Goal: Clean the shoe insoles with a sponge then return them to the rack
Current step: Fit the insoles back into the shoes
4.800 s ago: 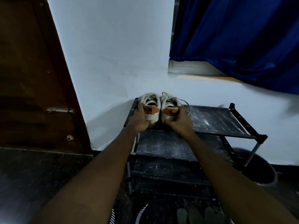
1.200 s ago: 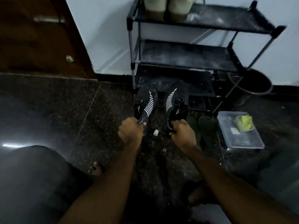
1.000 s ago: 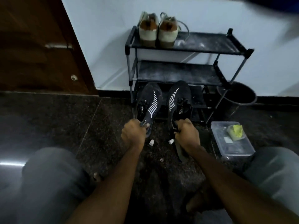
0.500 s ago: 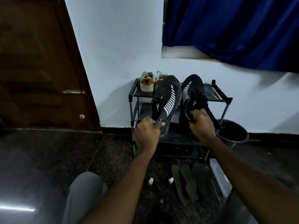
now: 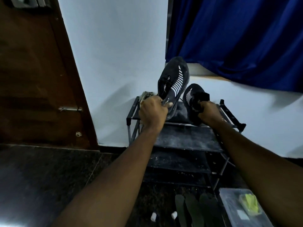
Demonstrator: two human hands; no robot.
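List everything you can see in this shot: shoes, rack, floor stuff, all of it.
Rack: one, black, against the wall.
Black shoes: two, black with white stripes, held above the top shelf.
Pale shoe: one showing, off-white, top shelf's left end, partly hidden.
Insoles: at least three, dark green, floor before the rack.
Plastic box: one, clear, floor right of insoles.
Sponge: one, yellow-green, inside the box.
Small bits: two, white, floor left of insoles.
Door: one, brown, left.
Curtain: one, blue, upper right.
Left hand: grips one black shoe.
Right hand: grips the other.
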